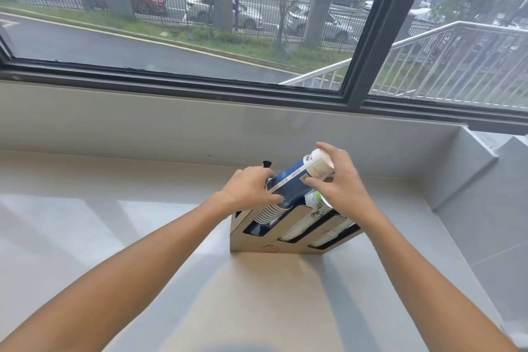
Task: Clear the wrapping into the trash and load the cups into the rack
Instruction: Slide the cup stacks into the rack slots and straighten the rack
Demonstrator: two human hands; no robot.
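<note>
Left arm: bare, reaching from near left toward centre, forearm straight.
Left hand (250, 187): palm down, fingers curled over the left end of what is held.
Right arm: bare, reaching from near right, angled inward.
Right hand (341, 180): fingers spread and closed around the far end, thumb nearest.

It looks like an office pantry or break area: a pale stone desk (143, 208) under a large dark-framed window (368, 37), carrying a cup rack (274, 243) stocked with paper cups (291, 233).
</note>
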